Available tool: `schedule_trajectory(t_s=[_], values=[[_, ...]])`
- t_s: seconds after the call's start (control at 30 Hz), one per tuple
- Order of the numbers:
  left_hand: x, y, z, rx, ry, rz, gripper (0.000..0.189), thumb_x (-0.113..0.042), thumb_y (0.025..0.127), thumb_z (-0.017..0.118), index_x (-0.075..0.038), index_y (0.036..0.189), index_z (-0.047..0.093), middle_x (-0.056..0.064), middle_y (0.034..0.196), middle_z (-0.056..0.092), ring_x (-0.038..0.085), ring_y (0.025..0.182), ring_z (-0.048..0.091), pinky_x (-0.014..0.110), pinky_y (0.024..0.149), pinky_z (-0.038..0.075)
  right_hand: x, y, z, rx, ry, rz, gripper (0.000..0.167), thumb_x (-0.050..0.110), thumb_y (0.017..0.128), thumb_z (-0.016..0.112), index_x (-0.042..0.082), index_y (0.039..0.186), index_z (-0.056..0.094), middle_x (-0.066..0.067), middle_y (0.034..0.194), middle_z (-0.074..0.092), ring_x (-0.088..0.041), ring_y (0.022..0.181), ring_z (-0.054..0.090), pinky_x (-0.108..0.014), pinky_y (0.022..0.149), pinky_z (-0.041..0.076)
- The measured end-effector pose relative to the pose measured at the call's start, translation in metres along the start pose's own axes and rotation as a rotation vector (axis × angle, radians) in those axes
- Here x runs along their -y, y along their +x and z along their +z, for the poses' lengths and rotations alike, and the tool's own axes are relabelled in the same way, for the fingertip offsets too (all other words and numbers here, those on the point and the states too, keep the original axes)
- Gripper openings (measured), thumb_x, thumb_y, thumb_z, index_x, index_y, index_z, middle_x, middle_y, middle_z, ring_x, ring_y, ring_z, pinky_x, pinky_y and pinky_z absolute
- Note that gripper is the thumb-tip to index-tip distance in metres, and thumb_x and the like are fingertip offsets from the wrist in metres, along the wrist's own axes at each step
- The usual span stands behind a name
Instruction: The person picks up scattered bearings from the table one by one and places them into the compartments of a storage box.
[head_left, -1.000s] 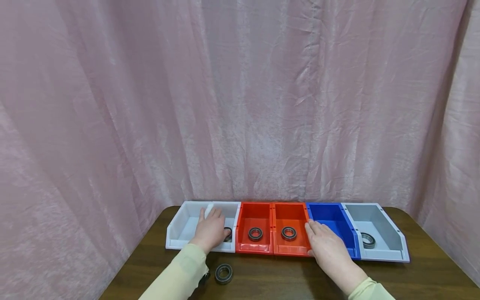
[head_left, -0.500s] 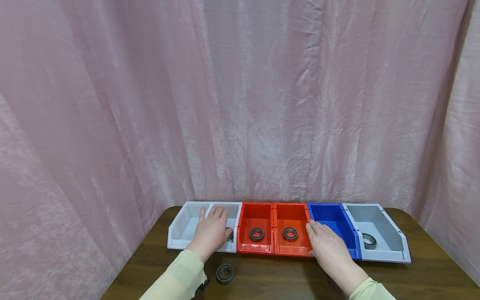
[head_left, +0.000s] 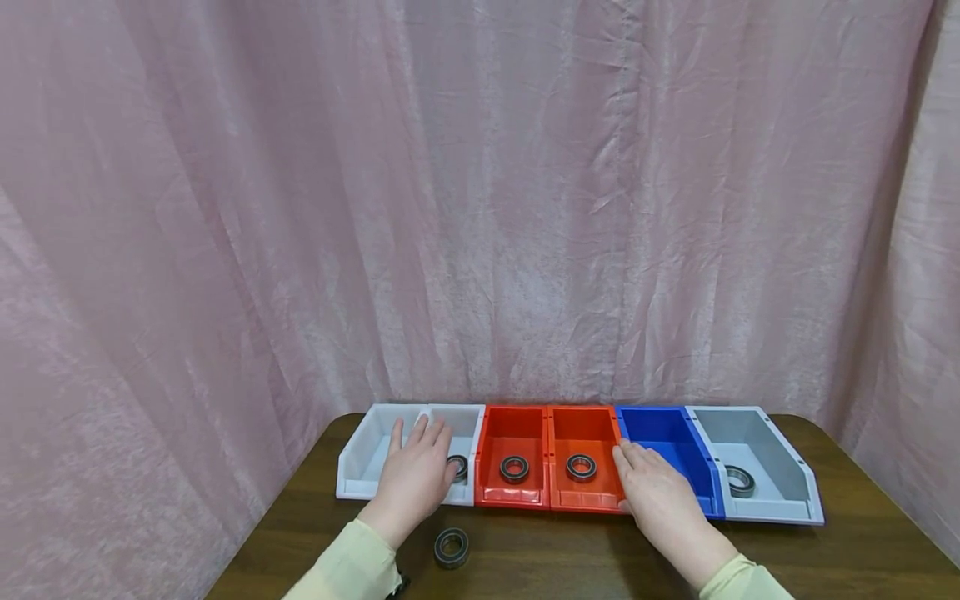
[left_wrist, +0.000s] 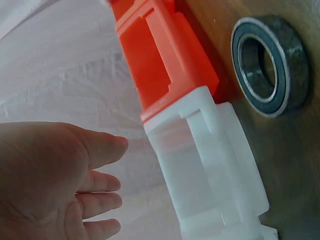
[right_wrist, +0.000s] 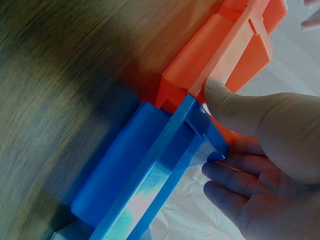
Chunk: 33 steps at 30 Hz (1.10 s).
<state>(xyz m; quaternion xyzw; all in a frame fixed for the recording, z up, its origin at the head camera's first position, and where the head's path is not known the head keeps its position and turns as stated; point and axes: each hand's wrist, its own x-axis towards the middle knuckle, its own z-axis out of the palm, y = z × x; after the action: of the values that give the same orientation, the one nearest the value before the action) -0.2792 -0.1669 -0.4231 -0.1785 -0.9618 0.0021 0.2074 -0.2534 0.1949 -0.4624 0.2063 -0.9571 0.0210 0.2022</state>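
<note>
My left hand hovers over the front of the two white bins, its fingers spread and nothing held. A ring-shaped ball bearing lies in the right-hand white bin, partly behind the thumb. In front of the bins another bearing rests flat on the table. My right hand rests at the join of the right-hand red bin and the blue bin. Its fingers extend along the divider, while the thumb touches the red bin's front rim in the right wrist view.
One bearing sits in the left-hand red bin, one bearing in the right-hand red bin. A further bearing lies in the grey bin at the right end. Pink curtains hang behind the wooden table.
My left hand has lifted and drawn back slightly toward me and to the left, its fingers straightening and spreading. More of the bearing in the white bin shows. The right hand has stayed put.
</note>
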Motion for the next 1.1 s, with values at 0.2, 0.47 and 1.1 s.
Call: schedule_trajectory(t_s=[0.2,0.47,1.1], values=[[-0.005,-0.01,-0.003,-0.039,-0.015,0.045,0.057,-0.03,0.099,0.084,0.001,0.144,0.069,0.021,0.155,0.063,0.046,0.148,0.052,0.074,0.125,0.027,0.0,0.0,0.0,0.002,0.003,-0.004,0.073,0.018,0.081,0.098,-0.013,0.139,0.067,-0.032,0.143,0.066,-0.047,0.135,0.064,-0.057,0.116,0.049],[-0.008,-0.019,-0.007,-0.065,-0.016,0.064,0.059,-0.031,0.098,0.085,0.0,0.145,0.068,0.021,0.154,0.063,0.046,0.148,0.053,0.074,0.124,0.03,0.0,0.0,-0.001,0.006,0.002,-0.005,0.073,0.019,0.082,0.098,-0.011,0.14,0.067,-0.032,0.143,0.066,-0.047,0.135,0.064,-0.057,0.117,0.049],[-0.014,-0.037,-0.005,-0.017,-0.015,0.116,0.056,-0.037,0.095,0.086,-0.005,0.139,0.071,0.019,0.15,0.066,0.046,0.145,0.055,0.079,0.117,0.035,0.0,0.0,-0.001,0.01,0.003,-0.003,0.073,0.019,0.082,0.097,-0.012,0.141,0.066,-0.032,0.144,0.066,-0.047,0.136,0.063,-0.057,0.117,0.049]])
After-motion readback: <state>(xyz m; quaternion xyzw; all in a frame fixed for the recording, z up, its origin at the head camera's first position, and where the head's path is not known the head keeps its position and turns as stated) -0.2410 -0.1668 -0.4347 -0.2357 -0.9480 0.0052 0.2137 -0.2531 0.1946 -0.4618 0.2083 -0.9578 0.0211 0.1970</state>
